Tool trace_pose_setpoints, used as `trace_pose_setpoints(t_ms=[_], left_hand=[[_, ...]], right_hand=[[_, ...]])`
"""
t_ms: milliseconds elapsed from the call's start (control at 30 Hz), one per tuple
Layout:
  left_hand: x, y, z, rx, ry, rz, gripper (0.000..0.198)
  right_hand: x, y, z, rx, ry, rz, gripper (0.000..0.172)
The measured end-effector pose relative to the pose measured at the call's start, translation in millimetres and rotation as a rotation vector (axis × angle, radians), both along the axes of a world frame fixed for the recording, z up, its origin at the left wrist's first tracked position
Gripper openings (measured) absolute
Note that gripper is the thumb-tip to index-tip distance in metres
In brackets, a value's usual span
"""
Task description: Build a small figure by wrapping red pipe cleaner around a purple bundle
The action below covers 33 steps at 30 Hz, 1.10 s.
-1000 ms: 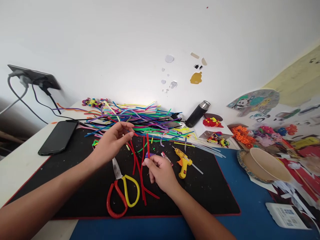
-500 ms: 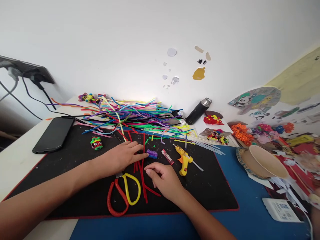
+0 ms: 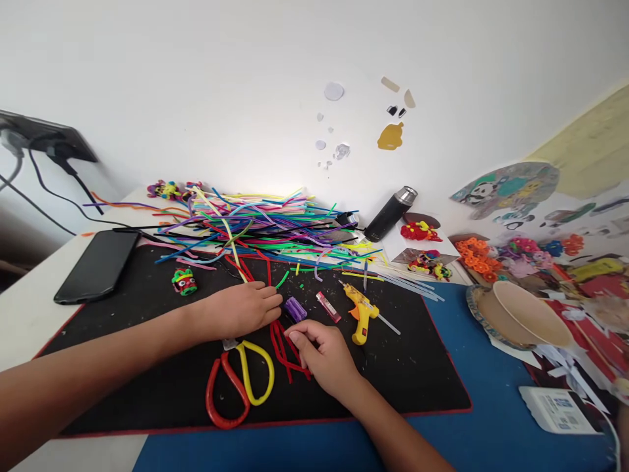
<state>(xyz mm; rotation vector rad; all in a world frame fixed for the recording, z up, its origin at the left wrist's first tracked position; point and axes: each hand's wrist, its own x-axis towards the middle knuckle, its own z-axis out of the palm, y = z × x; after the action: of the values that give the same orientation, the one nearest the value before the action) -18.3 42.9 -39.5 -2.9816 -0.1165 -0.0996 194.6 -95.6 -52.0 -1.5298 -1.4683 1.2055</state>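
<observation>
My left hand (image 3: 246, 308) lies on the black mat (image 3: 147, 367) with its fingers closed together on the upper ends of several red pipe cleaners (image 3: 281, 344). My right hand (image 3: 325, 354) is curled with its fingertips pinching the same red bundle lower down. A small purple piece (image 3: 295, 308) lies just beyond both hands' fingertips, touching neither that I can tell. Red-and-yellow scissors (image 3: 240, 381) lie below my left hand, their blades partly hidden under it.
A big pile of coloured pipe cleaners (image 3: 265, 226) lies along the wall. A yellow glue gun (image 3: 361, 313), a small red stick (image 3: 328, 307), a little green figure (image 3: 184, 282), a phone (image 3: 98, 265), a black bottle (image 3: 390, 213) and a paper plate (image 3: 525, 314) are around.
Both hands came down from holding red stems in the air onto the mat. The red bundle now looks bent and shorter, and the purple piece has come into view.
</observation>
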Motion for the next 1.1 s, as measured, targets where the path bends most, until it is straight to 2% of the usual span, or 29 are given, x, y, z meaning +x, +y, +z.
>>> trace_pose_setpoints(t_ms=[167, 267, 367, 433, 467, 533, 667, 767, 867, 967, 1100], left_hand=[[-4.2, 7.1, 4.4, -0.092, -0.005, 0.041, 0.018], [-10.4, 16.6, 25.5, -0.212, -0.142, 0.142, 0.03], [-13.2, 30.3, 58.7, -0.349, -0.298, 0.322, 0.029], [-8.7, 40.6, 77.8, -0.309, -0.335, 0.507, 0.024], [-3.8, 45.6, 84.1, -0.272, -0.283, 0.609, 0.022], [11.6, 54.2, 88.9, -0.229, -0.106, 0.702, 0.02], [59.4, 62.7, 74.6, -0.292, 0.163, 0.671, 0.024], [98.5, 64.5, 57.8, -0.336, 0.2, 0.626, 0.021], [127.1, 66.8, 44.4, -0.364, 0.189, 0.582, 0.016], [138.0, 70.0, 35.5, -0.388, 0.144, 0.552, 0.019], [130.2, 73.5, 29.4, -0.389, 0.078, 0.573, 0.028]], right_hand=[[0.4, -3.0, -2.0, 0.084, 0.015, -0.084, 0.033], [3.9, -4.6, -4.4, 0.123, 0.085, -0.191, 0.038], [8.3, -3.1, -5.5, 0.106, 0.178, -0.305, 0.046], [11.1, -0.9, -4.5, 0.07, 0.233, -0.352, 0.051], [12.1, 0.2, -3.7, 0.049, 0.259, -0.36, 0.052], [13.4, 1.7, -2.5, 0.018, 0.295, -0.357, 0.054], [12.6, 0.9, -3.4, 0.014, 0.299, -0.334, 0.052], [11.3, -0.7, -6.9, 0.017, 0.296, -0.315, 0.049], [10.8, -1.3, -10.4, 0.023, 0.304, -0.3, 0.047], [10.5, -1.7, -11.7, 0.038, 0.285, -0.281, 0.044], [10.0, -3.6, -11.0, 0.044, 0.243, -0.237, 0.04]])
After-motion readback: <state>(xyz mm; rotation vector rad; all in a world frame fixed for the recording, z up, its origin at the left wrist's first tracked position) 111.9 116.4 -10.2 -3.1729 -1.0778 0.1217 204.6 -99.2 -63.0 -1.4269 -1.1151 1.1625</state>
